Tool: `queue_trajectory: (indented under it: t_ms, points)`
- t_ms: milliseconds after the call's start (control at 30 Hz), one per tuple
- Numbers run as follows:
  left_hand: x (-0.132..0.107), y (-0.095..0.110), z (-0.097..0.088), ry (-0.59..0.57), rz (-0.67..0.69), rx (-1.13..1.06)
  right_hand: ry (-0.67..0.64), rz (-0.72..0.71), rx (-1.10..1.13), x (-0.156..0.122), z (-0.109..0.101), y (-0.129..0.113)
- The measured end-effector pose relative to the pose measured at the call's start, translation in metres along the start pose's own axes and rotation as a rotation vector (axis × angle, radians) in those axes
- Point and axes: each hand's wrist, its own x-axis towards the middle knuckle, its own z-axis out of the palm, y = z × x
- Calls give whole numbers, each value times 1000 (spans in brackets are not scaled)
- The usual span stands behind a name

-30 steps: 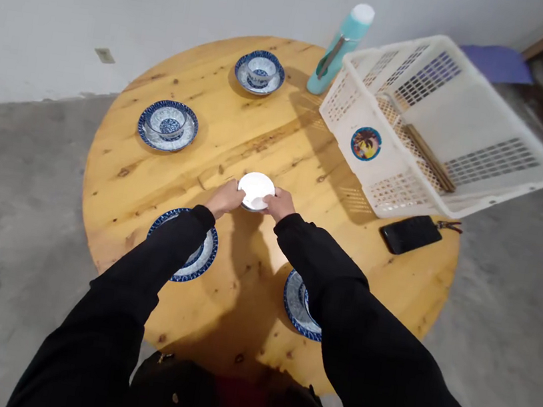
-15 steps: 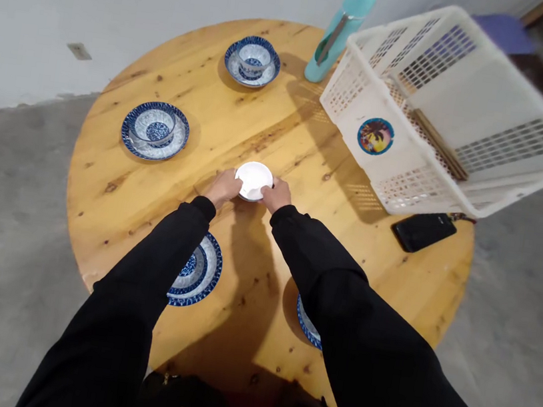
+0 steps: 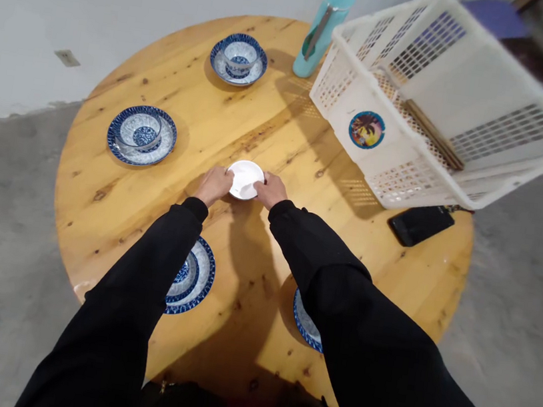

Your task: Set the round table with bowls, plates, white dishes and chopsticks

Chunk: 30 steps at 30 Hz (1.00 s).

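Observation:
A small white dish [image 3: 244, 174] is at the middle of the round wooden table [image 3: 325, 251]. My left hand [image 3: 215, 184] grips its left rim, and my right hand [image 3: 271, 191] grips the right rim, thumbs over the edge. Whether the dish rests fully on the wood I cannot tell. Nearer to me, a blue-and-white plate [image 3: 204, 283] with a smaller round piece on it is partly covered by my left sleeve. Most of another blue-patterned plate [image 3: 304, 322] is hidden under my right sleeve.
Two blue-and-white plates, one at left [image 3: 167, 148] and one at the back [image 3: 217, 61], each carry a bowl. A turquoise bottle [image 3: 329, 26] stands beside a white plastic basket [image 3: 397, 171] holding wooden sticks [image 3: 435, 135]. A black phone [image 3: 420, 225] lies by the basket.
The view has shifted slightly, so most things appear a little farther left. Both hands still hold the white dish; my right fingers sit slightly differently on its rim.

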Motion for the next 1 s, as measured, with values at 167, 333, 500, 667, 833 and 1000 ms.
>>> queue_trajectory:
  t_ms: [167,333,500,667,833,1000]
  points:
    - [-10,12,-18,77,67,224,15,-5,-175,-10,-9,-10]
    - [-12,17,-23,110,47,283,88,-43,-261,-18,-18,-17]
    - [-10,16,-15,125,51,265,132,-23,-271,-21,-22,-20]
    - [-10,18,-12,147,46,247,133,14,-271,-20,-22,-21]
    - [-10,18,-15,154,49,219,175,-29,-214,-16,-23,-23]
    - [-10,19,-21,202,19,220,194,-95,-135,-15,-21,-30]
